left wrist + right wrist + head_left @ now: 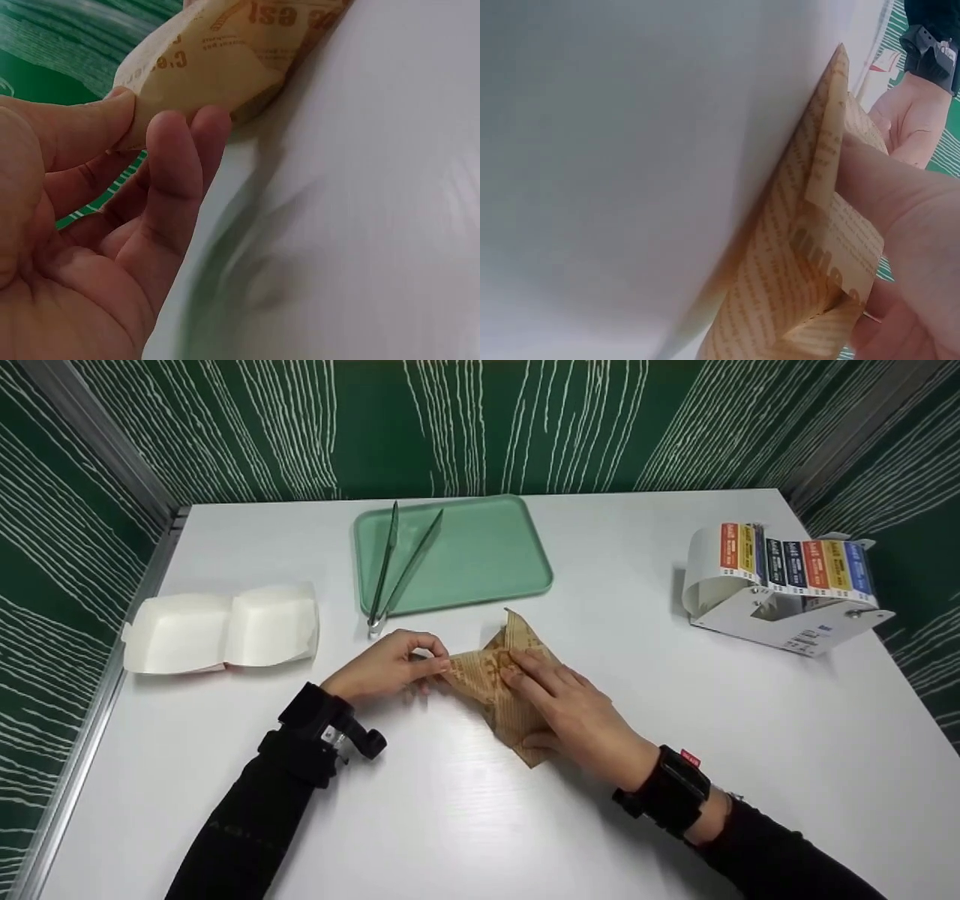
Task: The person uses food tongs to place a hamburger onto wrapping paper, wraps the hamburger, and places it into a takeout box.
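Note:
A brown wrapping paper (pixel 517 720) printed with text is folded into a pointed packet on the white table. Its left corner is pinched between thumb and index finger of my left hand (pixel 394 664); the other fingers curl loosely below, as the left wrist view shows on the paper (pixel 217 64). My right hand (pixel 581 709) holds the packet from the right, fingers laid across the top and thumb at the near side. In the right wrist view the thumb (pixel 870 176) lies against a folded flap of the paper (pixel 802 262). Whatever is inside the paper is hidden.
Behind the hands lies a green tray (pixel 480 555), with metal tongs (pixel 385 577) resting over its left side. An opened white takeout box (pixel 225 630) stands at the left. On the right is a white rack (pixel 787 619) of colourful packs (pixel 810 562).

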